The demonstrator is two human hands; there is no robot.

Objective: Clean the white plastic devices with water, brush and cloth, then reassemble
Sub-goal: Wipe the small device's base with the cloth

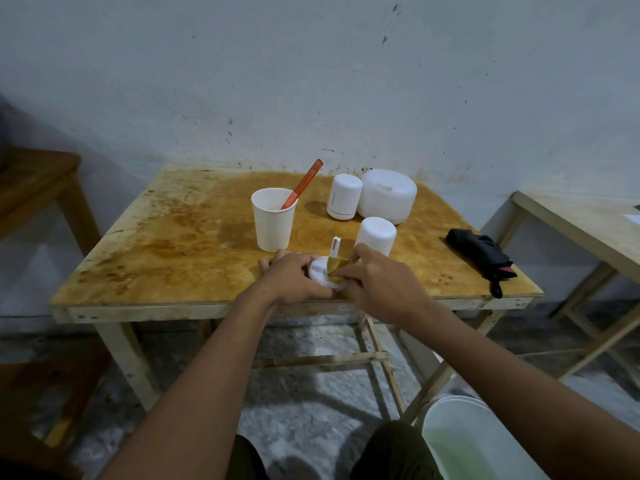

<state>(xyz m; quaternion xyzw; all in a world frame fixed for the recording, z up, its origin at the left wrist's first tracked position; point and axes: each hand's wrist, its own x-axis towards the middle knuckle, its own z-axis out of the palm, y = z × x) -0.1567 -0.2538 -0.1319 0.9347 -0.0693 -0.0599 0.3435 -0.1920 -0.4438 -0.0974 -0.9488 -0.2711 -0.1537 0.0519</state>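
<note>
You're at the wiping stage. Your left hand (291, 278) curls its fingers round the base (320, 271), a white disc with a stem (335, 245) standing up from it, and steadies it at the near edge of the table (173, 237). Your right hand (377, 285) pinches a folded yellow-brown cloth (336, 270) and presses it onto the top of the base, just beside the stem.

Reassembly looks to be ahead of you: the cover (375, 235) stands apart on the table, just behind your right hand, not yet on the base. The brush (304, 183) leans in the cup (273, 220), out of use, so brushing of this part seems done (a guess from where it sits). At the back the small device (344, 197) and large device (387, 195) stand closed, side by side; you can't tell from here whether they are cleaned.

The tabletop is plywood, blotched with dark stains, with a damp-looking patch beside the cup. A black bundle (479, 254) lies near its right edge. Behind is a pale, speckled wall (311, 81). A bucket (460, 441) of greenish liquid sits on the floor (304, 393) by your right knee. A dark table (38, 168) stands to your left, a pale table (568, 223) to your right.
</note>
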